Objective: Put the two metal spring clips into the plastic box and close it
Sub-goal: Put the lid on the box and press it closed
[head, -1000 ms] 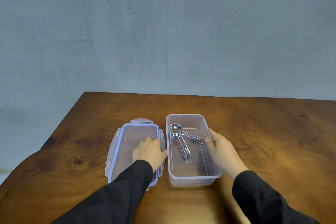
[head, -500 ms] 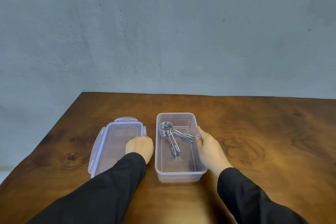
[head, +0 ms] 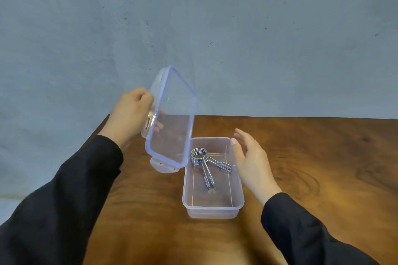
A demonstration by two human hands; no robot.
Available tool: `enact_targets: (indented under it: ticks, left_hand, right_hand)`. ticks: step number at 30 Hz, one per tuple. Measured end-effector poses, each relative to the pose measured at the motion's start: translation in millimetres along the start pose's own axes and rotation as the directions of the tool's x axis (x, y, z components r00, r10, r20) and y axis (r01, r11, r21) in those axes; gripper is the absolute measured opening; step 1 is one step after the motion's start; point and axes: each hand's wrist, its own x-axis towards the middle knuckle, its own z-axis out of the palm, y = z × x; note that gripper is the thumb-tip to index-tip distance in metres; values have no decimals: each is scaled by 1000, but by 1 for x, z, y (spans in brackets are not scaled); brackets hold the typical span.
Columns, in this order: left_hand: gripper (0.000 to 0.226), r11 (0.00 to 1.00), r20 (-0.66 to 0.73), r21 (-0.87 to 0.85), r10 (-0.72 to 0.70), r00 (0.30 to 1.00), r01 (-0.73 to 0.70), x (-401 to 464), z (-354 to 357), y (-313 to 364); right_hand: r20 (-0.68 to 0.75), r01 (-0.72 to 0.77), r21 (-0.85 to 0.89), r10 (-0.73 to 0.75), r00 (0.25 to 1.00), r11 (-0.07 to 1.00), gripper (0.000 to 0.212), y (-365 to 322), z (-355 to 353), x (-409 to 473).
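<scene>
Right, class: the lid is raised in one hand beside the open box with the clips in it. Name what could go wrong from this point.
1. The left hand pinches the lid by one long edge, tilted steeply; it may slip or come down crooked on the box.
2. The right hand hovers open beside the box, not holding it, so the box may slide.
3. The spring clips stand stacked at the far end; the coil may foul the lid.
</scene>
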Motion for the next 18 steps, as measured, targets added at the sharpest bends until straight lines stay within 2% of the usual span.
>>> enact_targets:
  ticks: [2, 4, 5, 6, 9, 10, 12, 14, 18]
  left_hand:
    - [18, 950, 43, -313, 1, 999, 13, -19, 5, 20]
    - [17, 900, 95, -435, 16, 995, 27, -32, 21, 24]
    - [17, 892, 117, -450, 4, 993, 49, -37, 30, 21]
    - [19, 889, 130, -452, -19, 991, 76, -39, 40, 14]
    - [25, 867, 156, -460, -130, 979, 189, -42, 64, -15]
    - [29, 870, 178, -439, -160, 971, 224, -42, 71, -27]
    - [41, 925, 198, -292, -191, 961, 244, -42, 83, -55]
    - [39, 961, 180, -136, -214, 960, 239, -44, 92, -74]
    - [39, 965, 144, 18, -262, 954, 263, -46, 105, -100]
  right_hand:
    - [141, -170, 223, 141, 980, 960, 51, -15, -7, 5]
    - [366, -392, 452, 234, 901, 801, 49, -22, -13, 4]
    - [423, -443, 495, 238, 874, 748, 49, -24, -17, 2]
    - [419, -445, 497, 242, 875, 745, 50, -23, -20, 0]
    - [250, -363, 447, 275, 928, 818, 56, -8, -26, -5]
    - [206, -349, 417, 286, 936, 839, 56, -1, -26, -5]
    - [157, -348, 329, 312, 937, 878, 49, 15, -25, -6]
    - [133, -363, 233, 340, 931, 902, 45, 30, -21, -10]
    - [134, -410, 191, 390, 911, 892, 44, 44, -4, -16]
